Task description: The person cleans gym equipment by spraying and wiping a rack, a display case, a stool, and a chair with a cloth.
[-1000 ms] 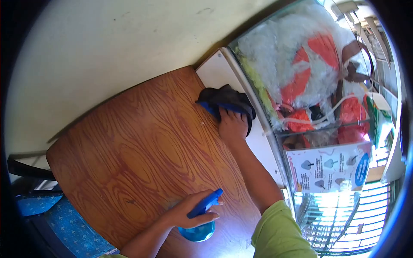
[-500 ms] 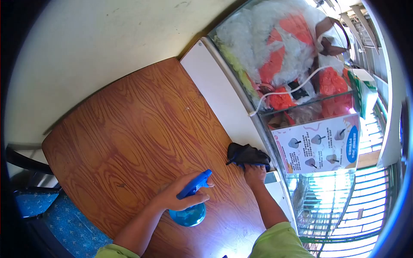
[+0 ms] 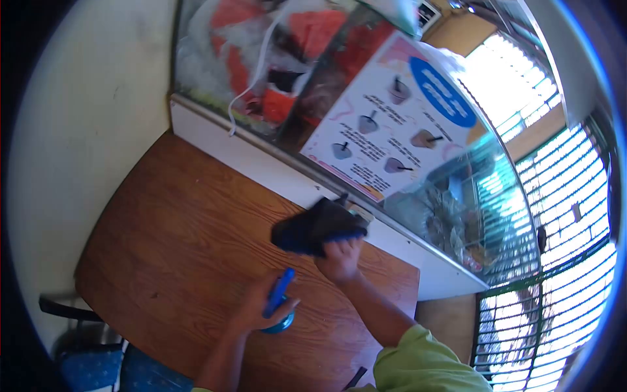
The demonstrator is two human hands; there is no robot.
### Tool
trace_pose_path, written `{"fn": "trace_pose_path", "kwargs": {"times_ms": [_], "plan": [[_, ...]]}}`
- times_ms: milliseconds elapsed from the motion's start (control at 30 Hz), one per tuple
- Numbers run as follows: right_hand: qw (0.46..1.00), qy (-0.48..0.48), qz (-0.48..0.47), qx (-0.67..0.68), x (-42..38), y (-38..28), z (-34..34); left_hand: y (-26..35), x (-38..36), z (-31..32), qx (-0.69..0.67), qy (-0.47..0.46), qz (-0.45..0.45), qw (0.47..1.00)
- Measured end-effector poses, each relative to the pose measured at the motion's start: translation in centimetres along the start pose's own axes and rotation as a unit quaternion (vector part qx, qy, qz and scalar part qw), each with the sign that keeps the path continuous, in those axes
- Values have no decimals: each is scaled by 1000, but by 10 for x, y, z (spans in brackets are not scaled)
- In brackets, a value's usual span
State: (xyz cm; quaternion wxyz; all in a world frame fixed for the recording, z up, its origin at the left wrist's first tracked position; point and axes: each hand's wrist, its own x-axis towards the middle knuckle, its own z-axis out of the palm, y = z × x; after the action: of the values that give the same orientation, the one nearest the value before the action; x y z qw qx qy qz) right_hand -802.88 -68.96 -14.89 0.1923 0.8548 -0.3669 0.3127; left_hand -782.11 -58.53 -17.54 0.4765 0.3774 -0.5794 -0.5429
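My left hand [image 3: 255,306] is closed around the neck of a spray bottle [image 3: 281,321] with a blue trigger head and a clear blue-green body. The bottle is low over the wooden table, partly hidden by the hand. Farther forward and to the right, my right hand [image 3: 342,261] grips a black cloth [image 3: 319,227] by its near edge. The cloth is bunched and a little blurred, and it overlaps the table's far edge by the white panel in this view.
A brown wood-grain table [image 3: 176,215] lies below my hands. Along its far side stands a glass display case [image 3: 444,215] with plastic bags inside and a menu poster [image 3: 385,124] on its front. A blue chair [image 3: 88,369] is at lower left, a window grille [image 3: 555,215] at right.
The view has swung towards the case and poster. My right hand has brought the black cloth away from the panel, and it looks more spread. The spray bottle stays in my left hand.
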Motion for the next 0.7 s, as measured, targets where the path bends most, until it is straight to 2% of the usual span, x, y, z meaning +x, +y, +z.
{"fn": "trace_pose_path", "kwargs": {"times_ms": [67, 100, 167, 233, 267, 300, 333, 367, 400, 433, 500, 533, 567, 600, 633, 667, 700], "plan": [[986, 118, 116, -1, -33, 0, -37, 5, 8, 35, 111, 11, 6, 994], [967, 169, 183, 46, -45, 2, -54, -2, 11, 57, 123, 2, 6, 992], [933, 229, 261, 95, -72, 13, -83, -24, 17, 100, 186, 16, 88, 978], [831, 254, 455, 194, -103, 29, -108, -21, 28, 139, 196, 10, 110, 974], [822, 261, 467, 195, -109, 34, -117, -20, 30, 157, 195, 15, 132, 972], [705, 294, 544, 347, -112, 43, -125, -20, 34, 172, 203, 2, 129, 971], [559, 316, 592, 487, -114, 54, -132, -17, 41, 186, 206, -4, 143, 968], [523, 344, 576, 525, -126, 67, -129, -14, 45, 197, 209, -8, 154, 966], [513, 351, 581, 525, -139, 77, -125, -12, 46, 205, 216, -18, 150, 965], [510, 324, 612, 511, -151, 87, -121, -5, 50, 210, 241, -29, 139, 960], [459, 321, 626, 542, -162, 97, -113, 10, 55, 215, 277, -40, 121, 953], [433, 321, 633, 556, -167, 102, -109, 21, 57, 209, 335, -88, 88, 934], [479, 284, 629, 542, -172, 108, -106, 27, 58, 202, 390, -133, 54, 909], [499, 264, 624, 540, -175, 113, -102, 24, 58, 185, 400, -129, 50, 906], [519, 244, 619, 537, -174, 117, -100, 15, 58, 161, 395, -171, 6, 902], [424, 274, 626, 594, -163, 118, -109, 6, 60, 143, 389, -212, -38, 896], [324, 300, 627, 643, -157, 118, -112, -5, 67, 130, 397, -208, -43, 893]]}}
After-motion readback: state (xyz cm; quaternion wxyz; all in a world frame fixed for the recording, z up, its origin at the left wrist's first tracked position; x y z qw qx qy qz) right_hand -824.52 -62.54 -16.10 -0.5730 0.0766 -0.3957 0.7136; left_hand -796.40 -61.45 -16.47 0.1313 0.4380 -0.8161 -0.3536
